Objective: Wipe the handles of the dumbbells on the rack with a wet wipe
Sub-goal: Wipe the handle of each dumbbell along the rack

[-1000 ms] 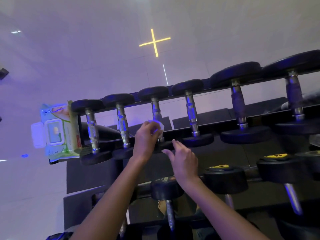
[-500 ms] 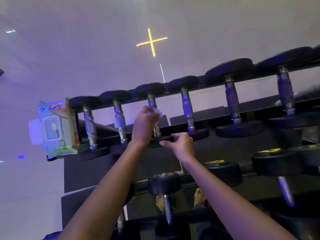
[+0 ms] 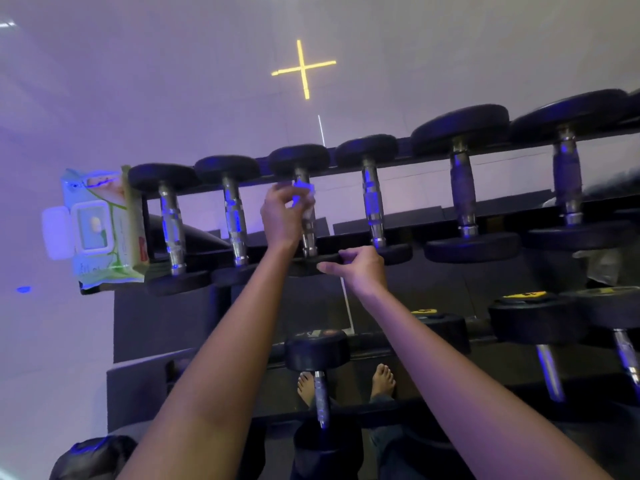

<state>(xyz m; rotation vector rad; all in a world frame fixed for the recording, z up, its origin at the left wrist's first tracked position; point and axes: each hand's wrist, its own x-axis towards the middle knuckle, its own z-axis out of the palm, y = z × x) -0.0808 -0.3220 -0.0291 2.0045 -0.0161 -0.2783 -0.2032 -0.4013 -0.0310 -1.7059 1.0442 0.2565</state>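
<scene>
Several black dumbbells with chrome handles lie side by side on the top shelf of the rack (image 3: pixel 433 225). My left hand (image 3: pixel 282 216) grips a white wet wipe (image 3: pixel 305 195) wrapped round the upper part of the third dumbbell's handle (image 3: pixel 309 233). My right hand (image 3: pixel 360 268) holds the near head of that same dumbbell (image 3: pixel 311 263), fingers curled over its edge. The handle under the wipe is hidden.
A green and white pack of wet wipes (image 3: pixel 98 228) stands at the left end of the top shelf. Lower shelves hold bigger dumbbells (image 3: pixel 317 351), (image 3: pixel 535 322). Bare feet (image 3: pixel 382 381) show on the floor below. A pale wall with a yellow cross light (image 3: pixel 304 68) is behind.
My left hand slid the wipe up the third handle, from its lower end toward the far head. My right hand closed its fingers on the near head of that dumbbell.
</scene>
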